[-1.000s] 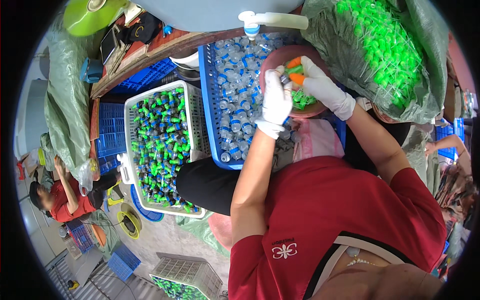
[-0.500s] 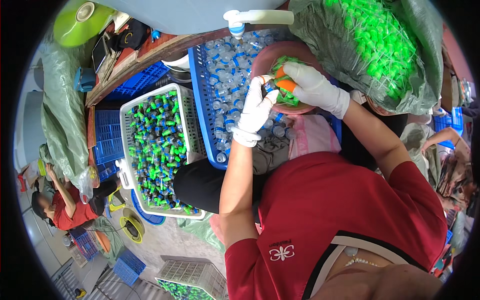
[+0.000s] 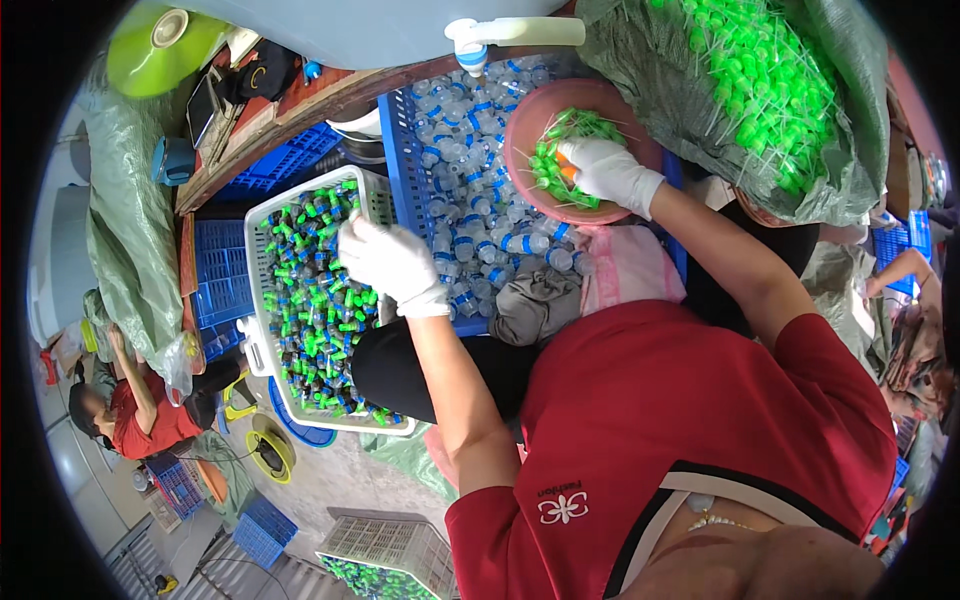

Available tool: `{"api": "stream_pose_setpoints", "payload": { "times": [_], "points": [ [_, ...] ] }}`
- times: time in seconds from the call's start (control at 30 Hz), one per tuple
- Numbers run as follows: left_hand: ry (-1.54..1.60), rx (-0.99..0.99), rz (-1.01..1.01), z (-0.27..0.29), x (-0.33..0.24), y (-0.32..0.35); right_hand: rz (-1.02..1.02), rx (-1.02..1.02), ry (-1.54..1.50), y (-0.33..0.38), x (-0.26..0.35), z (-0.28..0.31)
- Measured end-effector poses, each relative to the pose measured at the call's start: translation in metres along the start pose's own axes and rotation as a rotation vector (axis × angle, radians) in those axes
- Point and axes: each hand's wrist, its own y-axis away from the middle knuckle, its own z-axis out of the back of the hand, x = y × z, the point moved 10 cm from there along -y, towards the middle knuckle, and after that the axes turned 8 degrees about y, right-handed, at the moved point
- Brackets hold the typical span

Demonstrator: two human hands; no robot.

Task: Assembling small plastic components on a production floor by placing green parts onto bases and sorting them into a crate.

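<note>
My left hand (image 3: 388, 262), in a white glove, is over the right side of a white plastic basket (image 3: 262, 345) of small dark bottles with green caps and blue bands. Its fingers are stretched out, and I see no bottle in them. My right hand (image 3: 610, 175), also gloved and with orange fingertip covers, reaches into a pink bowl (image 3: 645, 135). Its fingertips are drawn together among green caps with thin clear stems (image 3: 580, 125); whatever is between them is hidden. Between basket and bowl is a blue crate (image 3: 402, 165) of clear, blue-banded bottles (image 3: 480, 215).
More green stemmed caps (image 3: 765, 95) fill a grey-green sack (image 3: 640, 60) at upper right. A white tap (image 3: 515, 33) juts over the crate. Grey cloth (image 3: 535, 305) and pink cloth (image 3: 630, 268) lie by my lap. Another person (image 3: 150, 425) sits far left.
My hands have come apart. The left has moved left from the bowl to the white basket, and the blue-banded bottle no longer shows in it. The right has lowered into the bowl.
</note>
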Motion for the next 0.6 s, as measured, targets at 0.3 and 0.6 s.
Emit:
{"api": "stream_pose_setpoints", "payload": {
  "times": [0.3, 0.6],
  "points": [
    [0.101, 0.732, -0.21, -0.19, -0.034, 0.113, -0.016, 0.197, 0.153, 0.001, 0.013, -0.032],
    [1.074, 0.488, 0.225, -0.145, -0.049, 0.036, -0.097, -0.306, -0.041, 0.011, 0.031, 0.101]
  ]
}}
